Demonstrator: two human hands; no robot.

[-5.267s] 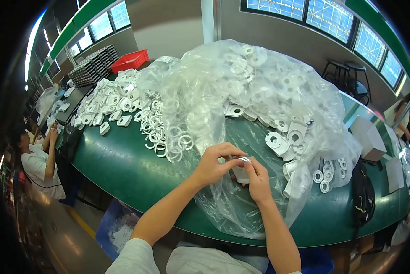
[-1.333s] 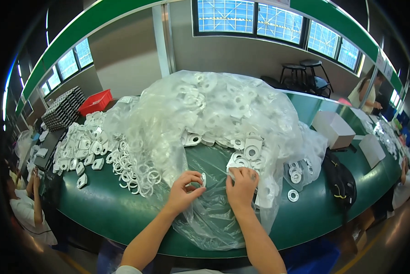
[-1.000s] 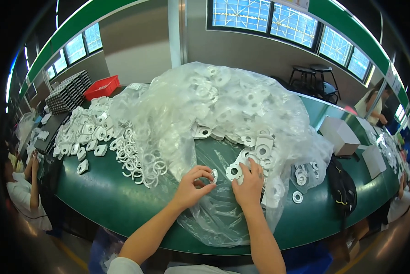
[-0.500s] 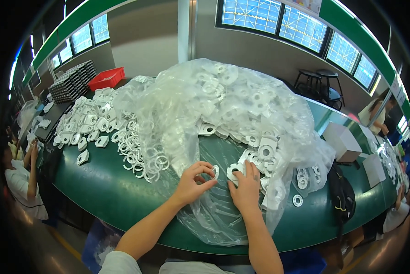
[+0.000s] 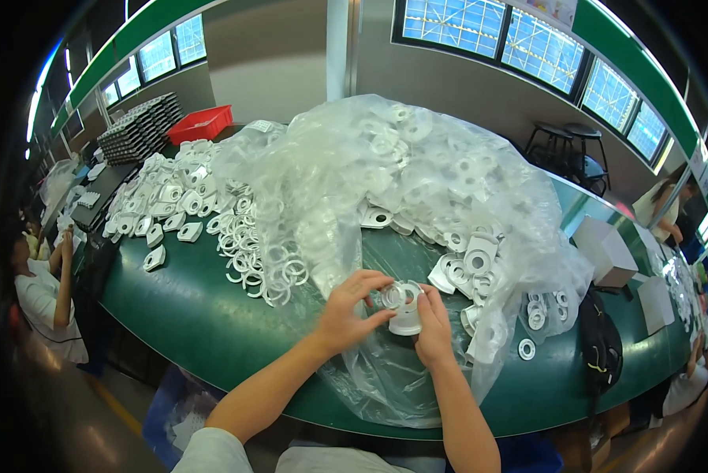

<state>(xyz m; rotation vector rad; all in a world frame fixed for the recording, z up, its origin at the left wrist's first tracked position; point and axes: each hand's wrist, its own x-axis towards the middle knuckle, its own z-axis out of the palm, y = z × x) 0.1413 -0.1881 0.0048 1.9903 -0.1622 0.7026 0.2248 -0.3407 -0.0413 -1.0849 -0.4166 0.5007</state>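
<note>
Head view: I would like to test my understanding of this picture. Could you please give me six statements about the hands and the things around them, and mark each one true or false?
1. The left hand holds a ring-shaped piece. True.
2. The right hand holds nothing. False: the right hand holds a white part.
3. The red bin is beside the stack of dark trays. True.
4. The black stools stand at the left of the picture. False: the black stools stand at the right.
5. The table top is green. True.
6. The clear plastic covers every piece. False: many loose pieces lie uncovered, left of the clear plastic.
</note>
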